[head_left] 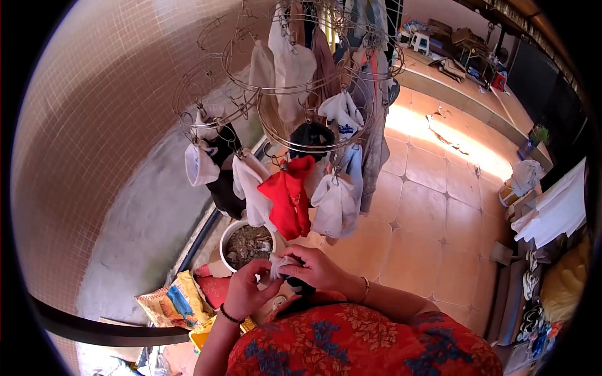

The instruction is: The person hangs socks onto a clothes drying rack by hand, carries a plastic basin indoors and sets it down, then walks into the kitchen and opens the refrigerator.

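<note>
Close to my chest, both my hands pinch a small whitish sock [276,267] with a dark part hanging below it. My left hand [246,293], with a dark bead bracelet at the wrist, grips its left side. From the right, my right hand [318,268] closes on the other side, a bangle on that wrist. Just above hangs a wire drying rack [313,149] with clips. A red sock [288,195], a white sock [252,185], a whitish sock [335,203] and a black sock [226,194] are clipped to its lower ring.
Behind my hands stands a white pot [227,247] of soil. A yellow printed bag [175,302] lies at lower left, beside a dark curved bar [119,333]. The tiled wall [81,156] curves along the left. At right, a white cloth [555,210] hangs near stacked items.
</note>
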The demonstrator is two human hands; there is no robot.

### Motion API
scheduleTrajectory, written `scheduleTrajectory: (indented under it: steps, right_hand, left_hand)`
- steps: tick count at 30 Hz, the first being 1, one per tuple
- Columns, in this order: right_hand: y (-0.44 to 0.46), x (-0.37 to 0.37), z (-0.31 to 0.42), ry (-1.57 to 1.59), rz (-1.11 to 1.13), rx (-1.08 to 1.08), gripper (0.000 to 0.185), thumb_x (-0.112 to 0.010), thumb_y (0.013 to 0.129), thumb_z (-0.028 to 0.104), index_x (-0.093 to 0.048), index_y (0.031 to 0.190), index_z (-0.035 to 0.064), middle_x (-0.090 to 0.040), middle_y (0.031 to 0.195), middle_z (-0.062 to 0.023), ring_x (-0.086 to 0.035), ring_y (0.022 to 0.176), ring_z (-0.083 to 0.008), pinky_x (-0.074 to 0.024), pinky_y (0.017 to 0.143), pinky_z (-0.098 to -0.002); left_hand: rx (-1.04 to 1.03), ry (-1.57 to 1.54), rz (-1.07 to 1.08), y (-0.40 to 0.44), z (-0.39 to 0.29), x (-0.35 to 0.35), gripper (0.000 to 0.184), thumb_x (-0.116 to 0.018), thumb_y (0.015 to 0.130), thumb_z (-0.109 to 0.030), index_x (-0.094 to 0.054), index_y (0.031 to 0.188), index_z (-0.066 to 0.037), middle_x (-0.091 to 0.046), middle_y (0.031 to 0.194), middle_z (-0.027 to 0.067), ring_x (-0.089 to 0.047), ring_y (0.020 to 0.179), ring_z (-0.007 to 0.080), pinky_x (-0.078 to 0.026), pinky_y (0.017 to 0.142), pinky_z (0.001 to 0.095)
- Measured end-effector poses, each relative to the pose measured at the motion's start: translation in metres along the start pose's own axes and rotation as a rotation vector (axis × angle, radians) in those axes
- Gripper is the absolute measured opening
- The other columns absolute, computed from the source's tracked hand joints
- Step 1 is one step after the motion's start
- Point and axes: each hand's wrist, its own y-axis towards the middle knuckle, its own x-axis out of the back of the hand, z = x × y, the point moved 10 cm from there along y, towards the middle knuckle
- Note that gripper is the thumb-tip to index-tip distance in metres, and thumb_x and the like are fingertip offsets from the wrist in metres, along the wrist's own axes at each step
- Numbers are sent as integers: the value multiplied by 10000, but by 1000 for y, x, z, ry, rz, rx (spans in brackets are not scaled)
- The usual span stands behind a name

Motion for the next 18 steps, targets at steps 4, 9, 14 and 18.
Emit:
scheduleTrajectory:
  steps: [4, 9, 14, 18]
  right_hand:
    - [8, 6, 2, -86, -123, 84, 283, -637, 825, 150, -547, 1037, -15, -589, 825, -71, -540, 751, -88, -445, 643, -243]
    - [20, -8, -9, 192, 5, -85, 337, -623, 842, 163, -520, 1094, -34, -597, 911, -63, -567, 822, -96, -466, 716, -239]
    - [34, -28, -6, 57, -42, -62, 281, -588, 866, 123, -496, 1097, -9, -586, 917, -47, -554, 842, -93, -455, 729, -228]
    - [43, -35, -1, 122, -123, -35, 309, -581, 868, 116, -458, 1126, 0, -576, 907, -59, -561, 837, -108, -454, 720, -234]
  left_hand:
    - [71, -161, 174, 6, 18, -1, 263, -646, 777, -3, -539, 1017, -4, -611, 929, 40, -576, 845, 97, -452, 739, 229]
    - [151, -704, 405, 7, 28, 7, 259, -561, 837, 36, -523, 1093, 39, -595, 1029, 71, -570, 952, 141, -451, 850, 267]
    - [128, -616, 278, 15, 47, 28, 227, -574, 835, 22, -543, 1060, 19, -600, 969, 36, -570, 877, 95, -459, 778, 229]
    - [101, -706, 173, 15, 45, 42, 132, -582, 832, 16, -552, 958, -6, -594, 927, 22, -559, 834, 65, -454, 732, 208]
